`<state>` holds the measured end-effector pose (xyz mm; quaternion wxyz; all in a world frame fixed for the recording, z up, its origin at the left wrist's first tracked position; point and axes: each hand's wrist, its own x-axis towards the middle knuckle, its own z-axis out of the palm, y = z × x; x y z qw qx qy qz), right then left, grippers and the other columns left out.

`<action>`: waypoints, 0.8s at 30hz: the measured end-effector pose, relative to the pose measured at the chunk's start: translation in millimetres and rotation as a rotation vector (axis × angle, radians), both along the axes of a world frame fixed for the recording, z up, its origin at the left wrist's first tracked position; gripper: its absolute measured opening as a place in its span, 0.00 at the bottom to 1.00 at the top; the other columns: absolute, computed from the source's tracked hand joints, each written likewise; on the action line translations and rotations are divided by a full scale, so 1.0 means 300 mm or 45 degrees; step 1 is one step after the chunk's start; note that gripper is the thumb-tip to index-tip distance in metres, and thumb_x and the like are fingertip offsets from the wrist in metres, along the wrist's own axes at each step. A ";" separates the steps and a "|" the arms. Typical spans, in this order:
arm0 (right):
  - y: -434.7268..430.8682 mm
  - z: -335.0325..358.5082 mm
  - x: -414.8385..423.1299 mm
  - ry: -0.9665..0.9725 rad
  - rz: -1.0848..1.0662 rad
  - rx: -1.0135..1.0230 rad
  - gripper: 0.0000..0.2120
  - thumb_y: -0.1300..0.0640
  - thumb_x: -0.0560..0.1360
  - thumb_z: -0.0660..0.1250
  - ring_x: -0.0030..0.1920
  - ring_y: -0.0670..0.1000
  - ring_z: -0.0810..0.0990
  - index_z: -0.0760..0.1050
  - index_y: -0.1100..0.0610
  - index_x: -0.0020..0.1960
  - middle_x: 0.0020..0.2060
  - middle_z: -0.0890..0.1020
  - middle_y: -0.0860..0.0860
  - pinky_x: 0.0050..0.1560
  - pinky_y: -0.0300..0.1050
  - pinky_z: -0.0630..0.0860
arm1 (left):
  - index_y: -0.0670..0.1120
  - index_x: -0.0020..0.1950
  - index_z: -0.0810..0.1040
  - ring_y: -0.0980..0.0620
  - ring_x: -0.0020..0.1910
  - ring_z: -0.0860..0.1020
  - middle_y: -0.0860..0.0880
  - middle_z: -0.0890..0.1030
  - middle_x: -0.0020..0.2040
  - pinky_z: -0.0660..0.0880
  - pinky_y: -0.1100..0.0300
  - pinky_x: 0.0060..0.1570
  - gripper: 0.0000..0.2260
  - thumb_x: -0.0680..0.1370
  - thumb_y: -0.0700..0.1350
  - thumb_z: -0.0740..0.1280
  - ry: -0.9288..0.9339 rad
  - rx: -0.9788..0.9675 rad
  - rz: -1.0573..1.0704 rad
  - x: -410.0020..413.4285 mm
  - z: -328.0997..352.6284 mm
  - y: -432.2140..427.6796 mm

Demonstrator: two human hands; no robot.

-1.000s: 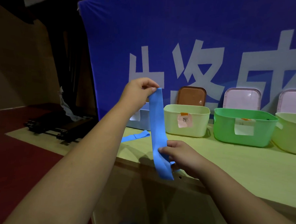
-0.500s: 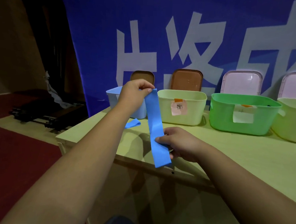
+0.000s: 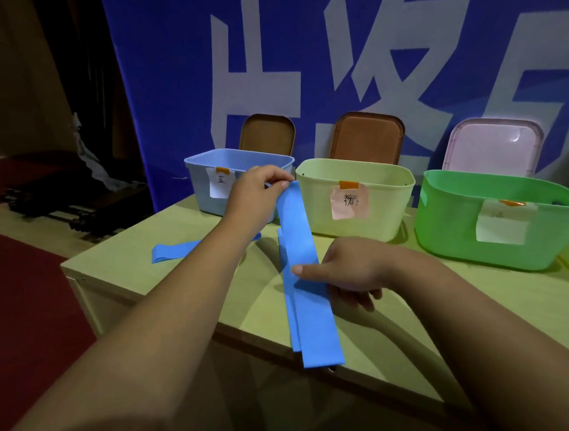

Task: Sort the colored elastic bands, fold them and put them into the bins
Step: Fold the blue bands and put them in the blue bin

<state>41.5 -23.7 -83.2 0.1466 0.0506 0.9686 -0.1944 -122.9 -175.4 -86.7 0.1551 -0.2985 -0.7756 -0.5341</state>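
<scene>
1. The left hand [image 3: 261, 187] pinches the top end of the blue band [image 3: 301, 272] and holds it up just in front of the blue bin [image 3: 195, 184].
2. The right hand [image 3: 349, 271] grips the same band at mid-length, thumb on top and fingers curled beneath. The lower end overhangs the front edge of the table [image 3: 118, 272].
3. Status: this band is in hand, apparently being folded, and not yet binned.
4. Remaining: a second blue band [image 3: 172, 254] lies near the left edge, unfolded. The bin interiors are hidden from view.
</scene>
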 end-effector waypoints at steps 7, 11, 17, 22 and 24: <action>0.069 -0.118 -0.198 0.543 -0.249 -0.064 0.29 0.32 0.81 0.64 0.36 0.55 0.83 0.83 0.58 0.45 0.34 0.85 0.53 0.42 0.51 0.80 | 0.57 0.50 0.86 0.54 0.50 0.82 0.51 0.81 0.55 0.81 0.61 0.38 0.11 0.85 0.42 0.69 -0.100 -0.016 -0.065 -0.047 -0.100 0.059; 0.079 -0.190 -0.240 0.753 -0.293 -0.151 0.17 0.35 0.81 0.67 0.43 0.50 0.80 0.79 0.49 0.50 0.41 0.82 0.47 0.43 0.50 0.76 | 0.55 0.50 0.85 0.58 0.42 0.78 0.49 0.81 0.53 0.73 0.70 0.38 0.10 0.84 0.41 0.69 -0.072 -0.100 -0.088 -0.073 -0.164 0.066; 0.080 -0.202 -0.261 0.664 -0.317 -0.077 0.24 0.35 0.78 0.70 0.50 0.51 0.82 0.79 0.51 0.65 0.50 0.83 0.48 0.52 0.53 0.81 | 0.56 0.51 0.84 0.66 0.44 0.77 0.52 0.79 0.53 0.70 0.76 0.37 0.10 0.85 0.42 0.68 -0.070 -0.122 -0.026 -0.111 -0.184 0.078; 0.045 -0.163 -0.196 0.552 -0.258 -0.045 0.27 0.33 0.75 0.73 0.47 0.50 0.81 0.75 0.52 0.61 0.47 0.82 0.49 0.46 0.51 0.79 | 0.57 0.51 0.83 0.54 0.48 0.80 0.48 0.80 0.55 0.79 0.65 0.39 0.10 0.86 0.43 0.66 -0.064 -0.070 -0.034 -0.124 -0.177 0.067; 0.037 -0.166 -0.160 0.507 -0.222 0.023 0.25 0.33 0.74 0.74 0.46 0.49 0.80 0.75 0.52 0.58 0.46 0.81 0.48 0.44 0.51 0.78 | 0.56 0.51 0.83 0.50 0.50 0.81 0.47 0.78 0.56 0.82 0.61 0.38 0.10 0.86 0.43 0.66 -0.079 -0.107 -0.049 -0.124 -0.190 0.072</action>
